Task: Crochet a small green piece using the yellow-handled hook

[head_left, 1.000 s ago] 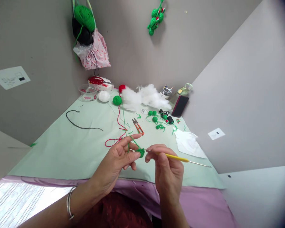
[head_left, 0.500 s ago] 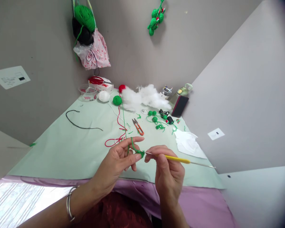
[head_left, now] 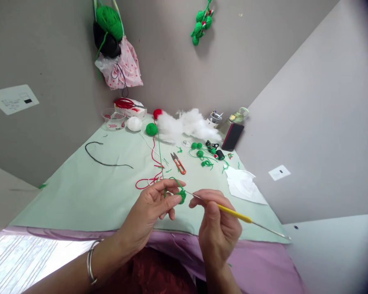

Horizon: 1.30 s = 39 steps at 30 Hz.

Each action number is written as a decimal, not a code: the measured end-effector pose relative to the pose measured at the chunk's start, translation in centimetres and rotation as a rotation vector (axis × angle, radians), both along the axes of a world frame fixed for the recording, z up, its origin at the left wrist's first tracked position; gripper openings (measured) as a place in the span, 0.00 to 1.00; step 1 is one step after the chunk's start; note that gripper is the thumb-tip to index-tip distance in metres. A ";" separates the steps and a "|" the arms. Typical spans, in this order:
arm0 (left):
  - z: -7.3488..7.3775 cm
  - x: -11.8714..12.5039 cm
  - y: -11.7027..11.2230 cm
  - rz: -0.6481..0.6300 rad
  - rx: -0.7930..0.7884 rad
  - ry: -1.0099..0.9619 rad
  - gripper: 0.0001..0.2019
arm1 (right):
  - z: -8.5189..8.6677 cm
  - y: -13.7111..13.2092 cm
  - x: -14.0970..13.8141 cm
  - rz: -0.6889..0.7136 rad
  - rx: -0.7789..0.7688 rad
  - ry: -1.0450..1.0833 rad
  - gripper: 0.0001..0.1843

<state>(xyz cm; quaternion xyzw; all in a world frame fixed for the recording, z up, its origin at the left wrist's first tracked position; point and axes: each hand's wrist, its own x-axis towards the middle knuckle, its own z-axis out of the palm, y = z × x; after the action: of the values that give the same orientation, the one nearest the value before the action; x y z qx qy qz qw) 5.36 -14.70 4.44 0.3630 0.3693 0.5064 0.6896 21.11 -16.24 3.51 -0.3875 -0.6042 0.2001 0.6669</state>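
Note:
My left hand point(head_left: 158, 202) pinches a small green crochet piece point(head_left: 182, 197) between thumb and fingers, with green yarn running over the index finger. In my right hand point(head_left: 217, 222) is a crochet hook point(head_left: 234, 212) with a yellow handle, held like a pen. Its thin metal tip meets the upper edge of the green piece; whether it sits inside a loop is too small to tell. The yarn leads back to a green yarn ball point(head_left: 151, 129). Beyond my hands lie orange thread snips point(head_left: 179, 164) and a tangle of red yarn point(head_left: 145, 182).
White stuffing point(head_left: 190, 125) is heaped at the back, beside a white yarn ball point(head_left: 134, 123) and a red yarn ball point(head_left: 157, 114). Small green crocheted balls point(head_left: 200, 153) lie right of centre. A phone point(head_left: 232, 137) leans against a bottle point(head_left: 238, 116). Crumpled paper point(head_left: 243, 184) rests on the right.
The hook's handle end has swung down and to the right, and its tip has risen slightly. The green piece has turned upward in my left fingers, with the index finger lower.

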 end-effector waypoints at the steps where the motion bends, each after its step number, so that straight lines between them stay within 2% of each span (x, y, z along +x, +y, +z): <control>1: -0.1 0.1 0.0 -0.005 -0.005 -0.005 0.12 | -0.1 -0.1 0.0 -0.022 0.020 -0.047 0.14; 6: -0.2 0.2 -0.1 0.018 -0.005 -0.074 0.08 | -0.5 -0.5 0.2 -0.023 0.129 -0.165 0.14; 10: 0.1 0.3 -0.1 0.030 -0.037 -0.110 0.10 | -0.7 -0.4 0.1 -0.051 0.114 -0.160 0.14; 18: 0.5 0.5 -0.1 -0.046 -0.085 -0.184 0.13 | -0.8 0.2 -0.6 -0.042 0.104 -0.172 0.13; 22: 0.7 0.4 -0.1 -0.145 -0.107 -0.205 0.22 | -0.9 0.2 -0.7 -0.009 0.144 -0.140 0.14; 27: 0.8 -0.1 0.0 -0.092 -0.089 -0.211 0.40 | -1.2 0.0 -0.6 0.026 0.136 -0.090 0.15; 29: 0.8 -0.2 -0.1 -0.089 -0.078 -0.209 0.44 | -1.2 0.0 -0.5 0.046 0.123 -0.050 0.14; 35: 0.8 -0.2 -0.1 -0.063 -0.047 -0.135 0.45 | -1.1 0.4 0.1 0.194 -0.037 0.140 0.12; 39: 0.8 -0.2 0.0 -0.031 -0.019 -0.098 0.45 | -0.8 0.7 0.8 0.254 -0.090 0.148 0.13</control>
<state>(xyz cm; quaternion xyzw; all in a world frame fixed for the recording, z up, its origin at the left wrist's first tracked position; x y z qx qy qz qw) 5.15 -14.73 5.20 0.3371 0.3341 0.5091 0.7180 21.95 -15.51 2.69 -0.3217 -0.5878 0.3379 0.6609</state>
